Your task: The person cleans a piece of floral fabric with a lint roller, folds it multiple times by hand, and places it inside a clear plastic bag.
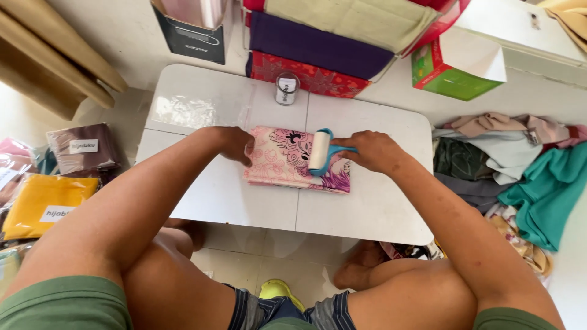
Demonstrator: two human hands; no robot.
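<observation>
A folded pink patterned cloth (281,160) lies on the small white table (220,195). My left hand (235,144) presses on the cloth's left edge. My right hand (374,151) grips the blue handle of a lint roller (319,151), whose white roll rests on the cloth's right half.
A small roll of tape or jar (286,89) stands at the table's far edge, with a clear plastic bag (183,111) to its left. Stacked fabric boxes (318,49) and a green box (449,76) sit beyond. Loose clothes (513,165) pile at right, packed cloths (46,198) at left.
</observation>
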